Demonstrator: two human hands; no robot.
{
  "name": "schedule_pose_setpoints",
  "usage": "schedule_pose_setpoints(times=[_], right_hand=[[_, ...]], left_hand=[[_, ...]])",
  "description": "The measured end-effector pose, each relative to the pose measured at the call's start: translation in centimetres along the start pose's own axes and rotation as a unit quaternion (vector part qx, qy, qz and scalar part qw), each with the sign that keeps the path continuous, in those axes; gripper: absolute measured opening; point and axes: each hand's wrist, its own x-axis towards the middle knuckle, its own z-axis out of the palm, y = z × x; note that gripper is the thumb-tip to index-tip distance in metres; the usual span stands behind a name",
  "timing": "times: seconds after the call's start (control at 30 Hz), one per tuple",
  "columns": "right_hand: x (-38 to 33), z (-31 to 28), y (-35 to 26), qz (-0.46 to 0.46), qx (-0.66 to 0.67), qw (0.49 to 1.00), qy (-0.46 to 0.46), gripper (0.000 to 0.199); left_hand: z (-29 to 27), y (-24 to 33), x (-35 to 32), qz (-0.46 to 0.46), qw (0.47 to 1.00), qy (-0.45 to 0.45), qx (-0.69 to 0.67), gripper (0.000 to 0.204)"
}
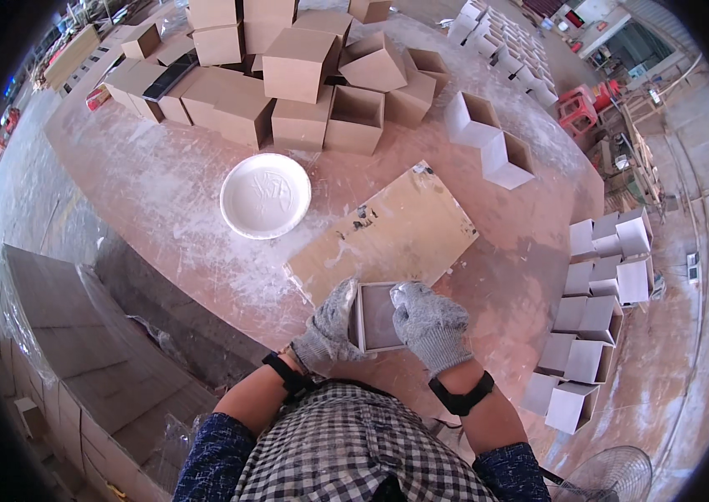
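Close to my body I have a small open-topped box (pixel 380 316) with pale edges and a greyish inside. My left hand (pixel 328 331), in a grey knit glove, is closed around the box's left wall. My right hand (pixel 432 326), gloved alike, is curled into a fist at the right wall, fingertips by the upper right corner. Whatever its fingers hold is hidden. Just beyond the box lies a tan board (pixel 396 230) with worn dark patches. A round white basin (pixel 226 201) with white material in it stands to the left of the board.
Brown boxes (pixel 296 63) are piled at the table's far side. Two white-coated boxes (pixel 507 159) stand at the right; more white boxes (pixel 584 314) line up along the right edge. Wrapped cartons (pixel 79 335) are at left, a wire fan (pixel 614 477) at lower right.
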Motion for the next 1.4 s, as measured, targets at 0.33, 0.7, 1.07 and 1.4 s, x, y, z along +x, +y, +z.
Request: schedule_pose_setpoints(times=[0.33, 0.7, 1.07, 1.4], right_hand=[[-2.3, -1.9, -0.9, 0.008, 0.034, 0.990, -0.140, 0.017], [-3.0, -0.6, 1.6, -0.148, 0.096, 0.975, -0.136, 0.019], [-5.7, -0.9, 7.5, 0.320, 0.853, 0.393, 0.129, 0.022], [-18.3, 7.5, 14.3, 0.137, 0.959, 0.200, 0.148, 0.016]], left_hand=[[1.1, -0.7, -0.7, 0.024, 0.999, 0.026, 0.038, 0.121], [0.3, 0.6, 0.8, -0.004, 1.000, -0.003, -0.005, 0.106], [-0.7, 1.8, 1.0, 0.027, 0.996, 0.007, 0.081, 0.122], [-5.6, 7.3, 7.0, 0.256, 0.875, 0.019, 0.411, 0.086]])
